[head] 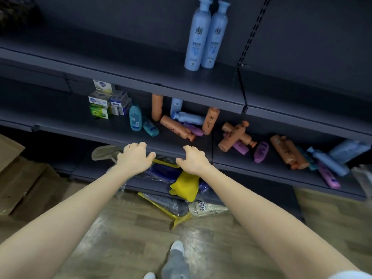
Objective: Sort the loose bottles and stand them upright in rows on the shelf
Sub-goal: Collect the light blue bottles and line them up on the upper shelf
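Loose bottles lie scattered on the middle dark shelf (120,135): orange bottles (177,127), small purple bottles (261,152), pale blue bottles (189,117) and a teal bottle (134,117) that stands upright beside a fallen teal one (150,127). Two tall pale blue bottles (205,35) stand side by side on the upper shelf (141,77). My left hand (135,158) and my right hand (192,158) hover at the middle shelf's front edge, fingers loosely curled, holding nothing.
Stacked soap boxes (106,101) stand at the shelf's left. Yellow and blue packaged goods (183,184) fill the bottom shelf and spill onto the wooden floor. Cardboard boxes (18,178) sit at the left. My feet show below.
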Demonstrator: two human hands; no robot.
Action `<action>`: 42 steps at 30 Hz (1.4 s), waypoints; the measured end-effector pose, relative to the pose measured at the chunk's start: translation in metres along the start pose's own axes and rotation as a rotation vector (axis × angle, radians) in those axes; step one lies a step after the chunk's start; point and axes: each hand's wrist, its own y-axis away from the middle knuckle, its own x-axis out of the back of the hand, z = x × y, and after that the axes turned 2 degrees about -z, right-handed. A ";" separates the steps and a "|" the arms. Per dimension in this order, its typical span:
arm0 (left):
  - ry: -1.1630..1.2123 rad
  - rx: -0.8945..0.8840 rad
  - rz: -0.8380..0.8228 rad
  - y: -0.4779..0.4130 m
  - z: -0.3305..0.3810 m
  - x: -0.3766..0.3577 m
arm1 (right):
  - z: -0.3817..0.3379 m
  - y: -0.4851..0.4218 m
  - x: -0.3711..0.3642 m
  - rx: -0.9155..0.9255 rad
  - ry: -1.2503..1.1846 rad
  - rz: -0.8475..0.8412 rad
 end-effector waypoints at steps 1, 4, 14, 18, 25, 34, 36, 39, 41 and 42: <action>-0.004 -0.009 -0.008 0.002 0.002 -0.004 | 0.004 0.003 -0.003 -0.014 -0.002 0.001; -0.019 -0.039 -0.041 0.007 0.010 -0.014 | 0.017 0.013 -0.007 -0.061 -0.021 0.001; -0.024 -0.091 -0.101 0.000 0.044 -0.040 | 0.056 0.015 -0.003 -0.149 -0.057 0.012; -0.039 -0.097 -0.113 -0.010 0.062 -0.048 | 0.070 0.006 0.003 -0.156 -0.071 0.008; -0.038 -0.080 -0.126 -0.038 0.091 -0.065 | 0.095 -0.024 0.011 -0.158 -0.111 -0.038; -0.030 -0.012 -0.141 -0.075 0.116 -0.099 | 0.123 -0.076 0.008 -0.124 -0.142 -0.089; -0.026 0.000 -0.142 -0.083 0.119 -0.106 | 0.128 -0.087 0.006 -0.116 -0.156 -0.097; -0.021 0.024 -0.141 -0.094 0.123 -0.115 | 0.136 -0.102 0.003 -0.099 -0.158 -0.117; -0.023 0.042 -0.136 -0.104 0.125 -0.120 | 0.142 -0.111 0.003 -0.087 -0.151 -0.121; -0.024 0.050 -0.132 -0.108 0.126 -0.122 | 0.144 -0.116 0.003 -0.080 -0.148 -0.124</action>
